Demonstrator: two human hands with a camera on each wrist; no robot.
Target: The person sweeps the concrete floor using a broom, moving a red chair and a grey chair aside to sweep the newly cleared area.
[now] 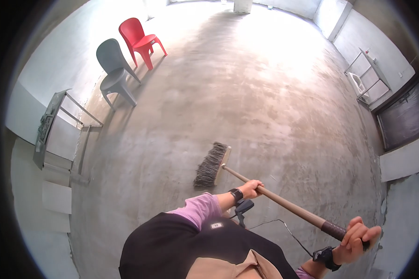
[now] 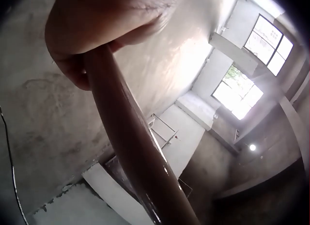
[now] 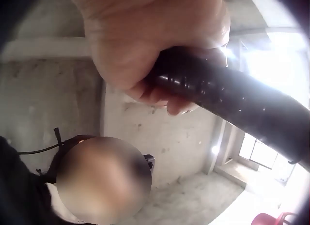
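Observation:
A long-handled push broom [image 1: 284,203] slants across the head view, its grey, shaggy bristle head [image 1: 210,166] down on the concrete floor [image 1: 172,139] ahead of the person. Partway along the brown pole, the left hand [image 1: 251,189] grips it. In the left wrist view the fingers of the left hand [image 2: 111,26] curl round the pole [image 2: 131,133]. At the top end, the right hand [image 1: 357,235] holds the dark sleeve [image 1: 333,229] of the handle. The right wrist view shows the right hand [image 3: 160,41] wrapped round that ridged dark grip [image 3: 227,96].
A grey chair [image 1: 114,74] and a red chair [image 1: 140,39] stand at the far left. A metal-framed table [image 1: 56,121] is along the left wall. Another metal frame [image 1: 370,74] stands by the right wall, near a dark panel [image 1: 407,114]. A black cable [image 1: 288,228] hangs between the wrists.

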